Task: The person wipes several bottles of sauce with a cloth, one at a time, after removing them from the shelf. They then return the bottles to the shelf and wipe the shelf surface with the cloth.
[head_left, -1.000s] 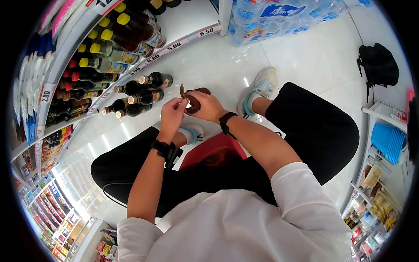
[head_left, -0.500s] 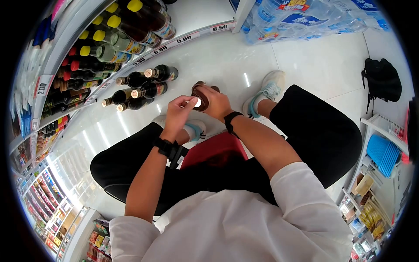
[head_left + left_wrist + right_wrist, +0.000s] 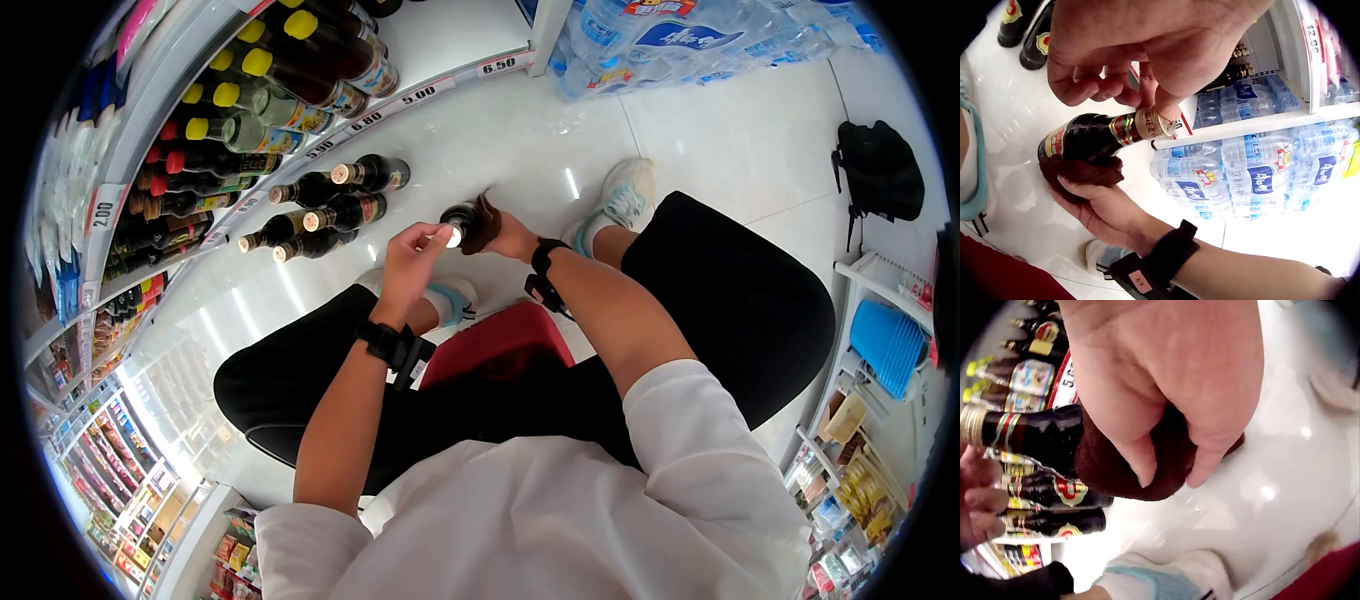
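Observation:
A dark glass bottle (image 3: 1088, 137) with a gold cap is held tilted between the two hands. The left hand (image 3: 408, 262) pinches its cap end between thumb and fingers, as the left wrist view shows. Around the bottle's body lies a brown cloth (image 3: 1122, 456), which the right hand (image 3: 1166, 387) grips against the glass. In the head view the right hand (image 3: 512, 240) is at the bottle's far side from the left. Several similar bottles (image 3: 345, 212) stand on the floor to the left of the hands.
Shelves of bottles (image 3: 310, 75) with a price rail (image 3: 420, 93) run along the upper left. Packs of water bottles (image 3: 690, 40) stand at the top. A red stool (image 3: 510, 340) is under the person, shoes (image 3: 625, 195) lie close by, and a black bag (image 3: 880, 170) is at right.
The right hand has shifted the brown cloth from around the bottle's upper part toward its body, baring the dark neck. The left hand stays at the cap end.

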A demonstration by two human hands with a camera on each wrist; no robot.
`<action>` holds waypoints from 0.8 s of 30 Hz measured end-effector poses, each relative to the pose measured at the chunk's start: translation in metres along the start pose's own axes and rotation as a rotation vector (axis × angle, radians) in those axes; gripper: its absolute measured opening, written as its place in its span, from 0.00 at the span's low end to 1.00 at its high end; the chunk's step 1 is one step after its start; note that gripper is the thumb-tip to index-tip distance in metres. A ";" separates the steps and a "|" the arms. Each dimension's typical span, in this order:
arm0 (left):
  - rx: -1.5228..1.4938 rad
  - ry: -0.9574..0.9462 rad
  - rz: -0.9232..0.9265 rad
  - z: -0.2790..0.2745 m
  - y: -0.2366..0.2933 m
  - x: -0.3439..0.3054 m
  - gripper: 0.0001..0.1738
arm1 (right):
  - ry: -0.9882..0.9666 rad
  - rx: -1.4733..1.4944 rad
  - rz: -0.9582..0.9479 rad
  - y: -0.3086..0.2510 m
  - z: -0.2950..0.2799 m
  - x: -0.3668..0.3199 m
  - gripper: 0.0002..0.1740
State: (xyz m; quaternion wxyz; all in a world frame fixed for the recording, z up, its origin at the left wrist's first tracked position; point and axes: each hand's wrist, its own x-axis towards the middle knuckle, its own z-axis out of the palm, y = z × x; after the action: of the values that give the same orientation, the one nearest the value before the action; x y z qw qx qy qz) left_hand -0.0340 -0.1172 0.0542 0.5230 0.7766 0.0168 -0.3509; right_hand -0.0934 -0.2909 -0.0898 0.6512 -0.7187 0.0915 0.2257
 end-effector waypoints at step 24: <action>-0.029 0.036 0.075 0.001 -0.007 0.001 0.14 | -0.046 0.257 -0.007 -0.083 -0.004 0.030 0.24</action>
State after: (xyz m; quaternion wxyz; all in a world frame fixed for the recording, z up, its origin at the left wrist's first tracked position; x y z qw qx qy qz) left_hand -0.0363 -0.1151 0.0473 0.5465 0.7753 0.0020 -0.3166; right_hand -0.0307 -0.2791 -0.0286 0.7407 -0.6243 0.1020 0.2264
